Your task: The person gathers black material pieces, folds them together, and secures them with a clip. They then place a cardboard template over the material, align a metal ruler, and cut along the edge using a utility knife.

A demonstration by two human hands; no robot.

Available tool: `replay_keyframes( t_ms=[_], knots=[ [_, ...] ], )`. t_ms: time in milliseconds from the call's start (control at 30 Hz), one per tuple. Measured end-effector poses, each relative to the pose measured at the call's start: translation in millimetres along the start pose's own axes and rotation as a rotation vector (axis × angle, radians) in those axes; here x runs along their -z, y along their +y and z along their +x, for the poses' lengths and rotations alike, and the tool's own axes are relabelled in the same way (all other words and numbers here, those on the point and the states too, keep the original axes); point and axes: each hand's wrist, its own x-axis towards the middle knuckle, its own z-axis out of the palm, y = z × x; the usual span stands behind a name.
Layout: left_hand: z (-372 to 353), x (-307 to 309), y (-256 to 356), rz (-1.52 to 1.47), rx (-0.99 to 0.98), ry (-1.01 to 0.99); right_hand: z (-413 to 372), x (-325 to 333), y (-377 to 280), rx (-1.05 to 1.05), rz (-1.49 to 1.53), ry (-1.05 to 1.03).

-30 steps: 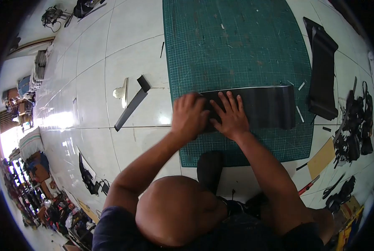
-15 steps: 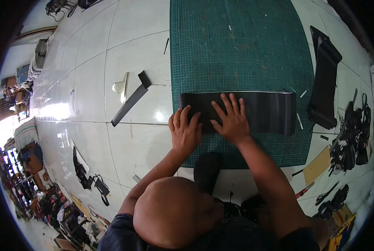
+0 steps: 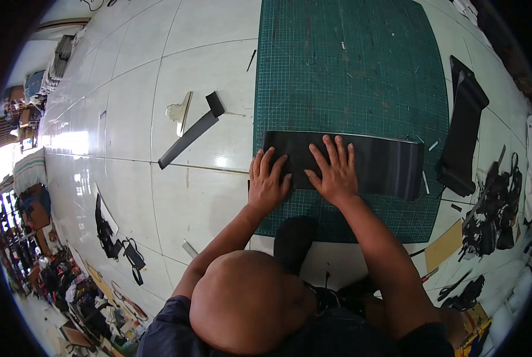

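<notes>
Hands laid flat, we press both palms-down on a wide black strip that lies crosswise on a green cutting mat, near the edge closest to us. Our left hand rests at the strip's left end, fingers slightly parted and uncurled, the lower palm reaching past the near edge of the strip. Our right hand is just beside it, nearer the strip's middle, with fingers spread and pointing away from us. Neither hand grips anything. The strip's right end looks wavy, as if gently curled, and sits just inside the right side of the mat. Thin white slivers lie near that end.

The mat is spread on a pale tiled floor. To its left, we see a metal clip beside a narrow dark strip with a small dark piece at its upper end. To its right lies a long, folded black piece, and below that, a heap of dark straps and a tan board. At the bottom, between our forearms, we make out a dark-covered foot at the near edge of the mat.
</notes>
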Motion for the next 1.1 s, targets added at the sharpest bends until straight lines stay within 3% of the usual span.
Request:
replay_keyframes(
  t_ms=[367,467,600,900,1100],
  knots=[
    [1,-7,-7,0.036,-0.015,0.042,8,31,-15,-0.049,0.038,-0.090],
    [0,-8,-9,0.033,-0.021,0.038,18,30,-27,0.135,0.104,0.109],
    [0,-9,-8,0.020,-0.010,0.026,30,-5,-42,0.220,0.202,0.125],
    [-1,-9,-12,0.021,-0.008,0.022,43,7,-49,0.190,0.135,0.030],
    [-3,-14,-16,-0.003,0.015,0.034,66,18,-55,0.321,0.107,-0.064]
  ],
)
